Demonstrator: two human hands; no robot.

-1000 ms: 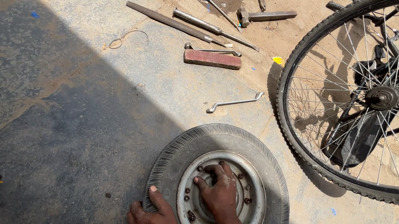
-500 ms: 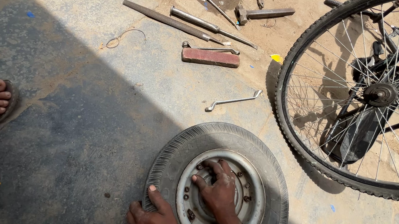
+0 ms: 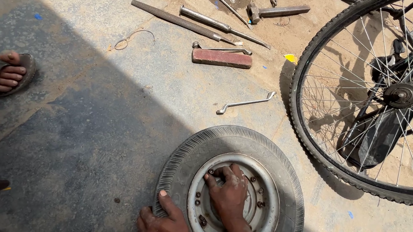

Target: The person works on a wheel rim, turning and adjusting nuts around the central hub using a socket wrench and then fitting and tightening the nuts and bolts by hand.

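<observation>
A small black tyre (image 3: 267, 155) on a grey metal rim (image 3: 263, 218) lies flat on the concrete near the bottom edge. My left hand (image 3: 163, 225) rests on the tyre's near-left tread, thumb up against the rubber. My right hand (image 3: 229, 190) is pressed down on the middle of the rim, fingers curled over the hub among the bolts. Whether those fingers pinch a bolt or a small part is hidden.
A bent wrench (image 3: 245, 103) lies beyond the tyre. Further off lie a reddish block (image 3: 222, 58), a long file (image 3: 179, 20), a screwdriver, a hammer (image 3: 273, 11). A spoked bicycle wheel (image 3: 380, 95) fills the right. Someone's sandalled foot (image 3: 3, 73) is at the left edge.
The view shifted slightly, so everything sits lower and left. A sandalled foot came in at the left and moved further into view. My hands stay on the tyre and rim.
</observation>
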